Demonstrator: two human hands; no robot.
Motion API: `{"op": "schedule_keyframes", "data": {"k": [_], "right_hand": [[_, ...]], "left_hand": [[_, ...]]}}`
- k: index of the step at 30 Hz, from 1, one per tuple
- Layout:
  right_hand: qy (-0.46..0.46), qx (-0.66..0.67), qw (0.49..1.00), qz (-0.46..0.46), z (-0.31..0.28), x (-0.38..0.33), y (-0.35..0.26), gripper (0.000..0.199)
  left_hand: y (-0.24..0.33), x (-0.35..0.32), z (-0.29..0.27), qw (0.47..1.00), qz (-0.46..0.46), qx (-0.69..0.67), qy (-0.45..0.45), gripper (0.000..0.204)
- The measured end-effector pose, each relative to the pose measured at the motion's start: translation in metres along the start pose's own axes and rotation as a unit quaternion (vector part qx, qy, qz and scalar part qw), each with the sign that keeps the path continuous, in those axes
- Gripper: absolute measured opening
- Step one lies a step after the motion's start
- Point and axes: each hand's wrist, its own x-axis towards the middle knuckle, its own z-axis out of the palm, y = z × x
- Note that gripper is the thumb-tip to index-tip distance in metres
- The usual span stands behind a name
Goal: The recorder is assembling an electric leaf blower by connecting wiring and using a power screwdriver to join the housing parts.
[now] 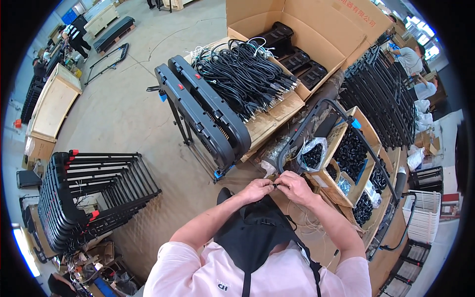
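Nearest the lens, a black apron [252,237] hangs over a pale pink shirt [198,277], and both forearms reach forward to meet at the middle. Left hand [256,189] and right hand [296,187] are closed, fingertips pinched together on a small black part [275,184] held between them just above the worktop [316,242]; it is too small to tell its long axis or which way it points. A bent black tube frame [316,111] curves up from just beyond the hands. To the right sit open cardboard boxes of black fittings [351,148] and a clear bag [312,153] of the same. Farther off, a bundle of black cables [242,74] lies on cardboard beside two black panels [203,114] standing on edge. Stacked black frames [84,193] stand on the grey concrete floor [123,109] of a wide workshop
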Motion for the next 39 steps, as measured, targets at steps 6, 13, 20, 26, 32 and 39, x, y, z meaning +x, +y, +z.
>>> {"op": "schedule_keyframes", "data": {"k": [6,13,20,26,32,39], "right_hand": [[-0.036,-0.031,0.997,-0.054,-0.004,0.008,0.005,0.015],[-0.042,-0.045,0.997,-0.049,-0.006,0.009,-0.002,0.015],[-0.073,-0.157,0.985,0.004,0.001,0.007,-0.009,0.006],[-0.034,-0.114,0.992,0.046,0.017,-0.006,-0.003,0.006],[0.115,0.015,0.985,0.126,0.05,-0.049,-0.04,0.019],[0.025,-0.185,0.907,0.377,0.165,-0.056,0.1,0.057]], "left_hand": [[0.003,0.0,0.0,0.996,-0.038,-0.077,-0.02,0.022],[-0.002,0.002,-0.001,0.995,-0.048,-0.086,-0.027,0.022],[0.009,0.002,-0.001,0.996,-0.079,-0.041,-0.007,0.03],[0.011,0.003,0.002,0.998,-0.065,0.004,0.015,0.032],[-0.006,0.001,-0.001,0.993,-0.106,0.013,0.051,0.032],[0.015,0.001,-0.007,0.985,-0.129,0.089,-0.069,0.034]]}}
